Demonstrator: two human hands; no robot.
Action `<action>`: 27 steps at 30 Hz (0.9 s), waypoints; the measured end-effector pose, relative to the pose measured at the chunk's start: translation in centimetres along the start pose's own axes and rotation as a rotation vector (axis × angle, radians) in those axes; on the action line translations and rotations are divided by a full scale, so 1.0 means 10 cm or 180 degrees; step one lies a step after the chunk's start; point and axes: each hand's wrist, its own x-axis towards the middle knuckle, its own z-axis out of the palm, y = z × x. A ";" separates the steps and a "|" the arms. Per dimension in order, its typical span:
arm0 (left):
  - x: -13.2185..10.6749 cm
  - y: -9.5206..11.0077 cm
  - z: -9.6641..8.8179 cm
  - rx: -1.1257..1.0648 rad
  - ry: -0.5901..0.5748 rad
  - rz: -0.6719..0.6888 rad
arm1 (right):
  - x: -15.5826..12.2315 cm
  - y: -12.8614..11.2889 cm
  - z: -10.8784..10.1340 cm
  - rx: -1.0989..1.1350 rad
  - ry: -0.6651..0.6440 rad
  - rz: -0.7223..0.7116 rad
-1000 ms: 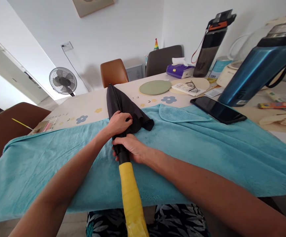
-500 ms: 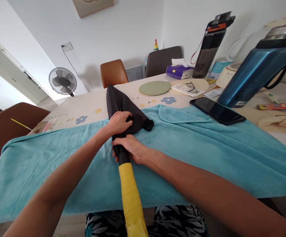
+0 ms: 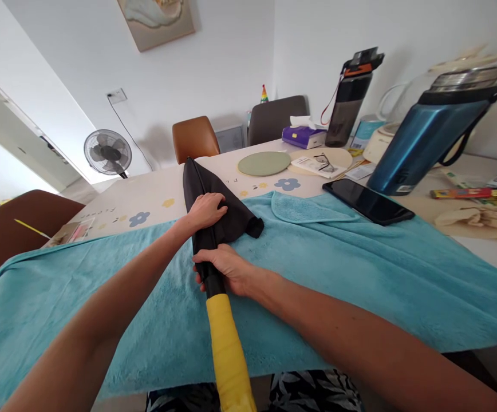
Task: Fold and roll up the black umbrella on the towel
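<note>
A folded black umbrella [image 3: 192,182] with a yellow wrapped handle [image 3: 229,355] points away from me across the turquoise towel [image 3: 317,297]. Its cloth gathers along the shaft, while one loose fold [image 3: 240,220] flares out to the right. My left hand [image 3: 206,210] lies over the middle of the cloth, with its fingers curled on it. Closer to me, my right hand [image 3: 227,266] wraps round the lower cloth and shaft, just above the handle, thumb across the top. The handle's near end runs out of the picture at the bottom.
On the right lie a phone [image 3: 369,200], a tilted-looking blue flask [image 3: 431,137] and a dark water bottle [image 3: 349,100]. Behind are a green placemat [image 3: 264,163], eyeglasses [image 3: 324,163] and a purple tissue box [image 3: 303,137]. Chairs [image 3: 194,139] and a fan [image 3: 107,151] stand beyond.
The view has shifted a little, so the things appear lower. Both hands keep their places on the umbrella; the loose fold has barely moved.
</note>
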 end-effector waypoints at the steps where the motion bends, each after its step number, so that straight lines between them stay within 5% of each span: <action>1: 0.02 0.00 0.01 0.0008 0.0004 -0.0051 | 0.00 0.00 0.00 0.0004 0.0002 -0.0005; 5: 0.02 0.00 0.02 -0.0081 0.0127 -0.0378 | 0.02 0.01 -0.01 0.0020 -0.0003 -0.0006; 16: -0.12 -0.17 0.09 -0.1103 0.0513 -0.2120 | 0.04 0.05 0.01 -0.0103 0.0119 -0.0120; 27: -0.16 -0.32 0.18 -0.1944 0.0882 -0.2021 | 0.02 0.04 0.01 0.0022 0.0063 -0.0097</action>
